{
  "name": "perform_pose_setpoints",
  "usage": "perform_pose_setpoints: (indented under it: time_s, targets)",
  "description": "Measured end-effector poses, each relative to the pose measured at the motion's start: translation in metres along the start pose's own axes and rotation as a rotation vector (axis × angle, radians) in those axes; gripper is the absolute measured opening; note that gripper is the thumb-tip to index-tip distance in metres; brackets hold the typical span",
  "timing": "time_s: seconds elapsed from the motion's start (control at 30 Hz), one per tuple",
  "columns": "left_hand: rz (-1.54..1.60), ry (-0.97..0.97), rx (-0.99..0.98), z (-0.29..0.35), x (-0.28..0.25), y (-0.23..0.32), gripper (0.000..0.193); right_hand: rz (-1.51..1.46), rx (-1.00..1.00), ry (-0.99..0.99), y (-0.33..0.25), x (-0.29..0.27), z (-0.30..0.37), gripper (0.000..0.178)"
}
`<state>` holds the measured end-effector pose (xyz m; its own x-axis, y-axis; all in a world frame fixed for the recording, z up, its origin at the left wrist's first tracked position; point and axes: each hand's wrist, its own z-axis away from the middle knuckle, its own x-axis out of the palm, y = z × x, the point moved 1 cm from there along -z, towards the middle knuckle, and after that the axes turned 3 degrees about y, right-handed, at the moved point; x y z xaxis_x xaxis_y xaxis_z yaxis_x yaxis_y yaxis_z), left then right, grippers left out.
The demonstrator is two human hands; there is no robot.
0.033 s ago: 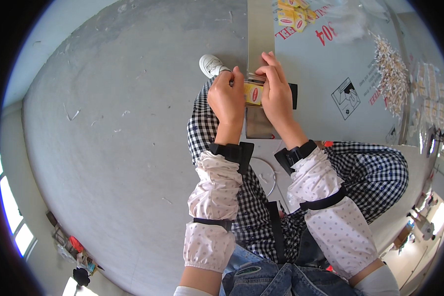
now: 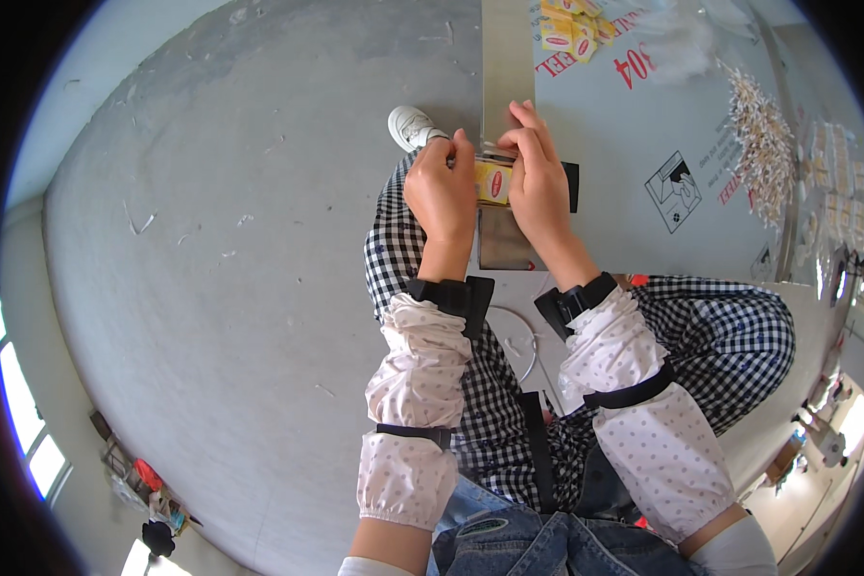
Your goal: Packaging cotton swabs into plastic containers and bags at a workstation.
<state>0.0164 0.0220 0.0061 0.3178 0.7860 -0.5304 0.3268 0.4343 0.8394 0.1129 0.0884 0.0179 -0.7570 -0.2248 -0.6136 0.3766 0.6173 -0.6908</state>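
Both hands grip a small yellow packet (image 2: pixel 492 181) at the near edge of the surface (image 2: pixel 634 125): the left hand (image 2: pixel 442 197) pinches its left end, the right hand (image 2: pixel 538 187) its right. More yellow packets (image 2: pixel 571 27) lie at the far edge.

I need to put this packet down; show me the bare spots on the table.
Bare tabletop lies right of the right hand, between the metal strip and the pile of small sticks. Crowded: the far edge with yellow packets, and the right rim. Both hands, the left hand included, hold a small yellow packet.
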Motion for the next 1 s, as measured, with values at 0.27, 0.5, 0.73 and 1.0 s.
perform_pose_setpoints:
  time_s: [0.27,0.5,0.73,1.0]
  targets:
    - [-0.016,0.006,0.005,-0.0006,-0.0017,-0.0022,0.032,0.028,-0.024,-0.033,-0.0024,0.0007,-0.0011,0.014]
    - [-0.036,0.002,-0.003,-0.0007,-0.0005,-0.0017,0.031,0.044,-0.048,-0.038,-0.0021,-0.0023,-0.002,0.012]
    - [-0.011,0.004,-0.008,-0.0004,-0.0006,-0.0006,0.03,-0.002,-0.032,-0.021,0.0004,-0.0021,-0.0004,0.011]
    - [-0.004,-0.01,-0.016,-0.0002,-0.0013,0.0003,0.03,-0.032,-0.048,-0.037,-0.0067,0.0016,0.0014,0.007]
